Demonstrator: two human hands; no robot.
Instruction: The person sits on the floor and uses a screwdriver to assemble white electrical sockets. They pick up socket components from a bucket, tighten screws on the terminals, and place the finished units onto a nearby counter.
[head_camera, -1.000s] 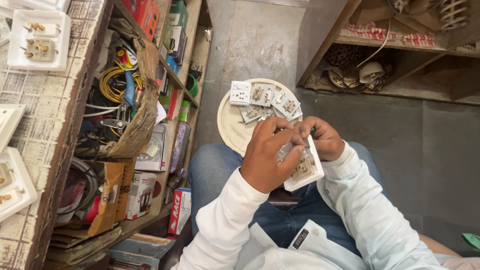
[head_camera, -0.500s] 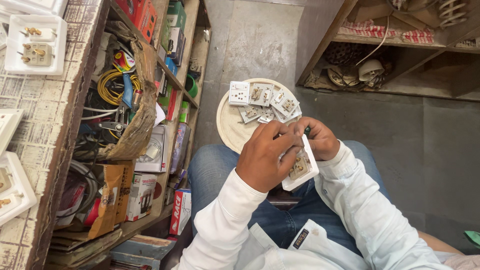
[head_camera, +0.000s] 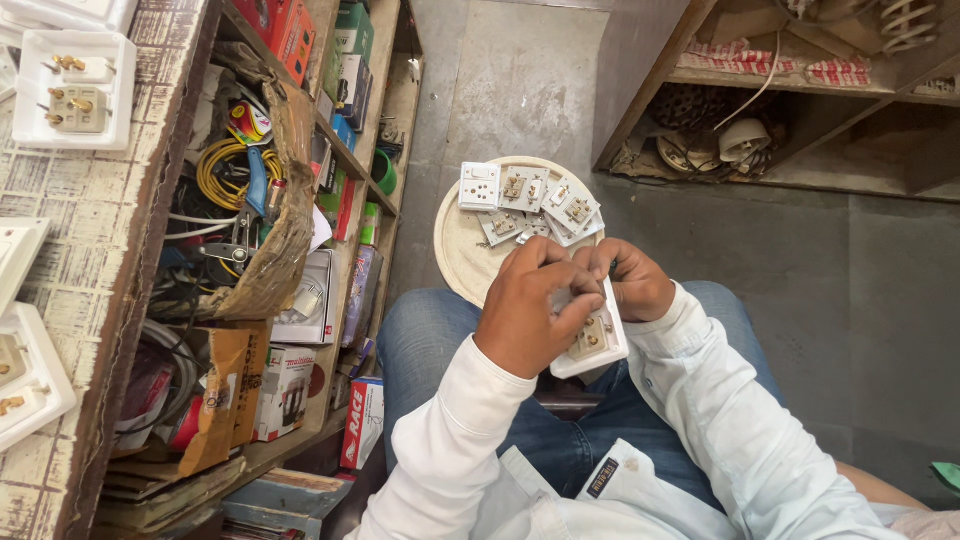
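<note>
Just above the lap, the left hand curls its fingers over the top of a white switch plate, pinching it from the near side, while the right hand grips the plate's far edge with its fingers bent and pressed together against it. The plate sits tilted between both hands, its back turned up so that brass terminals show, and both hands touch it at once. Whether a small part is held at the fingertips cannot be told, since the fingers hide that spot. Beyond the hands, close past the knuckles, lies a round cream disc on the floor, and on it rest several loose white switch modules, some face up and some showing metal contacts, lying touching or overlapping one another. To the left of the left hand stands a wooden shelf unit crammed with coloured boxes, and a torn cardboard box holds coils of yellow wire. Further left, on a worn white worktop, more white switch plates lie face down, one of them a socket plate with brass pins up. Below the hands are blue jeans and white sleeves.
</note>
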